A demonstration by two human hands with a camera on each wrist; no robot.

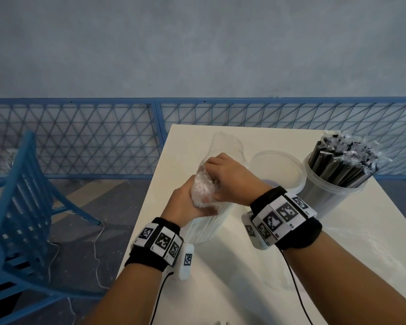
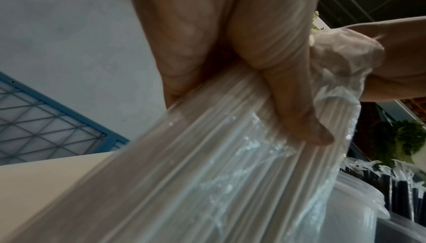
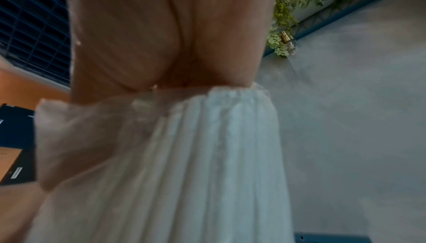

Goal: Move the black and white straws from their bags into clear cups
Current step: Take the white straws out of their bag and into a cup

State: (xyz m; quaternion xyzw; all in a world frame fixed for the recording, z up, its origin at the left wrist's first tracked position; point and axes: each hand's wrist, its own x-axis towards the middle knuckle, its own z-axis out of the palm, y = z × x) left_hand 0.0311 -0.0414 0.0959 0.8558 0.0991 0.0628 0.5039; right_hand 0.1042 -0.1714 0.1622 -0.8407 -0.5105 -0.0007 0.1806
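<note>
A bundle of white straws stands tilted on the white table inside a clear bag whose loose mouth rises behind my hands. My left hand grips the bagged bundle from the left; its thumb lies across the straws. My right hand curls over the straw tops, with plastic film around its fingers. Behind my right wrist stands an empty clear cup. To its right a second clear cup holds many black straws.
The table's left edge runs close to my left forearm. A blue chair stands on the floor to the left. A blue mesh fence runs behind the table. Thin black cables trail from both wristbands.
</note>
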